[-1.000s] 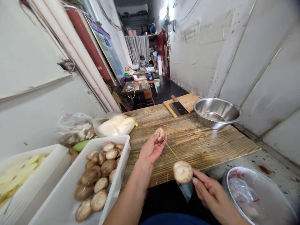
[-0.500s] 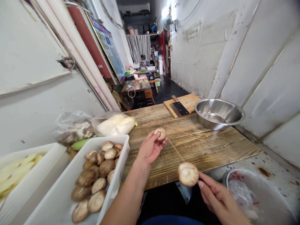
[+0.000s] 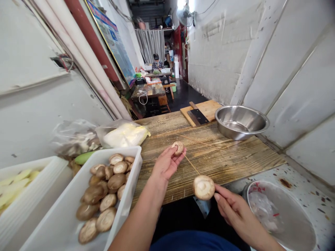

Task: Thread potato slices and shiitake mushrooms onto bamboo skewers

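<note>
The right hand point(image 3: 234, 205) grips the skewer point(image 3: 191, 163) beside a large mushroom point(image 3: 203, 187); the left hand point(image 3: 166, 163) pinches a small mushroom point(image 3: 179, 147) near its other end — likely for steadiness.

Wooden table point(image 3: 232, 160), skewers point(image 3: 200, 142), cutting board point(image 3: 210, 109), bowl point(image 3: 237, 133)

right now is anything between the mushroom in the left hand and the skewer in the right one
Nothing visible stands between the small mushroom and the skewer. Fingers of the left hand are close to the skewer's far end; whether they touch is unclear. The larger mushroom is by the right hand.
</note>
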The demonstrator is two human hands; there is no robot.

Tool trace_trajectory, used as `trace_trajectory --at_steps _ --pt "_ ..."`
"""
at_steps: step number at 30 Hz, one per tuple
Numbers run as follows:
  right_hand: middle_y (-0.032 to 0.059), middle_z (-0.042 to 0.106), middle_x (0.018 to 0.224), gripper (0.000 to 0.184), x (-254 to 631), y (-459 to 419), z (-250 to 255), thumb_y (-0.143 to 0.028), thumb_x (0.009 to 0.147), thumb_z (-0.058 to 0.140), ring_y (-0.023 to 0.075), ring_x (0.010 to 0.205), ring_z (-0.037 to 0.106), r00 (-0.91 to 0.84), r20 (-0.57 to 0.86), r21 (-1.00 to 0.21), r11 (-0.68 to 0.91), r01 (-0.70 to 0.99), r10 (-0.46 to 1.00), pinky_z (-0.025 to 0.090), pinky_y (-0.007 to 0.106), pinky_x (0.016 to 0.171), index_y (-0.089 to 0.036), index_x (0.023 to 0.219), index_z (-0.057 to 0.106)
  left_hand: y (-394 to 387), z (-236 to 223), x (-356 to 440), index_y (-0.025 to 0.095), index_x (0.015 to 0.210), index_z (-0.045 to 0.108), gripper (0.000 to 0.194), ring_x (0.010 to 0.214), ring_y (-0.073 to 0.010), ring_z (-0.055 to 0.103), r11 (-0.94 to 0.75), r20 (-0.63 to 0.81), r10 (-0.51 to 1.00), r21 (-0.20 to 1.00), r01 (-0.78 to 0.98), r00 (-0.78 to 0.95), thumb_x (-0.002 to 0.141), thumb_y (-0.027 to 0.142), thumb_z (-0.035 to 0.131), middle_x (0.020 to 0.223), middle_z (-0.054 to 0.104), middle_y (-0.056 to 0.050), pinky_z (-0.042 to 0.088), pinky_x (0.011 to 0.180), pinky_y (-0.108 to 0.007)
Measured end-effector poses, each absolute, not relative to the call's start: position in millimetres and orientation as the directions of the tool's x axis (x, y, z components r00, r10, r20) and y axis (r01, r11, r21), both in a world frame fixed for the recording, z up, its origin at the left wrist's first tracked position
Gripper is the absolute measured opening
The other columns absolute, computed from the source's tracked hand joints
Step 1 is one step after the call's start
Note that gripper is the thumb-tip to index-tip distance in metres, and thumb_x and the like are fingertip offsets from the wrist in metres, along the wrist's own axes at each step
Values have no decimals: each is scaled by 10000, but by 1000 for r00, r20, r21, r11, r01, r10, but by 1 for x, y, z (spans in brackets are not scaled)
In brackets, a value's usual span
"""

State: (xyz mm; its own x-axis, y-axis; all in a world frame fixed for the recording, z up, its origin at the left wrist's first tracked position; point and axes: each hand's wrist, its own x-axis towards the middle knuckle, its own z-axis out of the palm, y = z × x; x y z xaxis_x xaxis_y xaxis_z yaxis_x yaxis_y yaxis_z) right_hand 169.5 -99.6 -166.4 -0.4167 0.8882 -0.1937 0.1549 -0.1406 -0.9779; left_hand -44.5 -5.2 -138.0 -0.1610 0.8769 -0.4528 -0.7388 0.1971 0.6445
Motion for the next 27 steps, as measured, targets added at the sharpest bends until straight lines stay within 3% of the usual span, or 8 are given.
trace_trajectory --at_steps 9,27 --pt "-81 217 560 557 167 -108 -168 -543 924 384 79 462 206 -407 -194 -976 -132 175 893 164 194 393 -120 1267 503 -15 -140 -35 82 887 633 120 753 -178 692 107 -320 921 756 -646 -222 805 42 555 859 703 -102 576 747 -309" --pt "-108 199 537 496 138 -109 -176 -529 925 400 45 404 139 -347 -153 -988 -155 22 925 137 175 348 -111 1173 504 -23 -140 -17 71 889 639 143 727 -187 693 93 -322 916 750 -655 -239 801 15 541 856 703 -109 577 726 -315"
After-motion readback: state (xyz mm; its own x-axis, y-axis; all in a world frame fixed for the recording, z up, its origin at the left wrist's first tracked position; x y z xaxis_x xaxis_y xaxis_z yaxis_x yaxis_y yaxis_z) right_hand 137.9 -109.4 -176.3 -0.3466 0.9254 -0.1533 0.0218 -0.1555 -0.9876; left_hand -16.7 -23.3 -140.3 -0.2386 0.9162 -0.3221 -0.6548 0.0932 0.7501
